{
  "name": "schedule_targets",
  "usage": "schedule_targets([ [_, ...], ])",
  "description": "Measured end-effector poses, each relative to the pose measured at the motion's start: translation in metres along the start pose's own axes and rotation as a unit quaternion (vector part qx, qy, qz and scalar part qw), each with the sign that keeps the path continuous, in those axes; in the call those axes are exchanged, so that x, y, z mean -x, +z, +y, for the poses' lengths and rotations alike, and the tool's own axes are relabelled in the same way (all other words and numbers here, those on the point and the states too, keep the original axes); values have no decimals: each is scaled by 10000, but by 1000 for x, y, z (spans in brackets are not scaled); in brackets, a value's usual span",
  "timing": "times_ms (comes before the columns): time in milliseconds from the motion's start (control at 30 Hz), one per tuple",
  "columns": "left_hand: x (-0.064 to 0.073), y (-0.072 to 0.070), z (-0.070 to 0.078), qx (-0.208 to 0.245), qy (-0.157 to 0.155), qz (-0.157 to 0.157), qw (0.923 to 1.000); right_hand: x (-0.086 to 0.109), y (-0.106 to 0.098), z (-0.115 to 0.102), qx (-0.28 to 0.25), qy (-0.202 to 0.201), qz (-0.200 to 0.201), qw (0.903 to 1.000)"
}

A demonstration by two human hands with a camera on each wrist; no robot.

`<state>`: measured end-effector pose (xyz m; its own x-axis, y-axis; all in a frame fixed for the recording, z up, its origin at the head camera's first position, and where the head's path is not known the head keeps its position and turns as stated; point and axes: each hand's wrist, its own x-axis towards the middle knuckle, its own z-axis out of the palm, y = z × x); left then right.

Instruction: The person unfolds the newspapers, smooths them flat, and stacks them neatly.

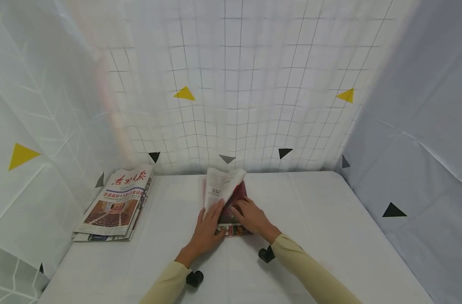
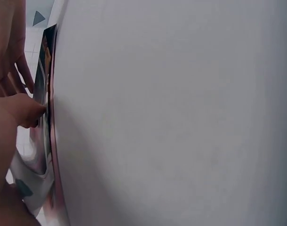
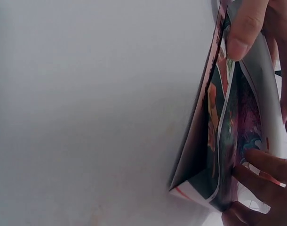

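Observation:
A folded newspaper [image 1: 217,189] lies on the white table in front of me, its white upper sheet lifted and curving over a dark reddish page [image 1: 227,216]. My left hand [image 1: 206,233] rests on the white sheet with its fingers stretched forward. The left thumb [image 3: 242,44] touches the paper near its lower edge. On the newspaper's right side, my right hand [image 1: 255,218] has its fingertips against the dark page, as the right wrist view also shows. A strip of colourful print shows along the near edge. Part of the paper is hidden under both hands.
A stack of newspapers [image 1: 114,204] with red headline characters lies at the table's left edge. White sheeting [image 1: 253,105] with a grid and coloured triangles hangs behind the white table [image 1: 310,211], and more sheeting stands on both sides.

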<state>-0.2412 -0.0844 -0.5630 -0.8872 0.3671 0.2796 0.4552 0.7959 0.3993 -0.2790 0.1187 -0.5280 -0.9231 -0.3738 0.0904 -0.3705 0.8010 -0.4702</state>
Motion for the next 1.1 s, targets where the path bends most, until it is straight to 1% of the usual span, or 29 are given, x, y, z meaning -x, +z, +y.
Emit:
schedule_targets([
  [167, -2, 0, 0, 133, -31, 27, 9999, 0, -1, -3, 87, 28, 145, 9999],
  [233, -3, -1, -1, 250, -39, 115, 9996, -1, -1, -4, 80, -21, 250, 9997],
  [367, -4, -1, -2, 522, 140, 464, 9975, -1, -1, -8, -19, -129, 373, 9992],
  [433, -5, -2, -3, 679, 250, 736, 9947, -1, -1, -10, -81, -150, 372, 9992],
  [567, -6, -1, -1, 830, 231, 1197, 9891, -1, 1, -14, -58, -255, 396, 9989],
  [633, -6, -1, 0, 953, 171, 1327, 9864, 0, 1, -16, -3, -311, 381, 9988],
  [700, -6, -1, 1, 1120, 133, 1314, 9849, -1, 2, -17, 49, -375, 367, 9986],
  [733, -6, -1, 1, 1196, 98, 1253, 9848, -2, 3, -17, 57, -376, 338, 9987],
  [900, -4, -1, 3, 1600, -6, 692, 9847, -4, 6, -19, -38, -432, 285, 9987],
  [1000, -5, -1, 4, 1709, 6, 455, 9842, -4, 7, -20, -72, -432, 247, 9987],
  [1100, -5, -1, 5, 1648, 60, 320, 9858, -5, 9, -20, -159, -369, 244, 9989],
])
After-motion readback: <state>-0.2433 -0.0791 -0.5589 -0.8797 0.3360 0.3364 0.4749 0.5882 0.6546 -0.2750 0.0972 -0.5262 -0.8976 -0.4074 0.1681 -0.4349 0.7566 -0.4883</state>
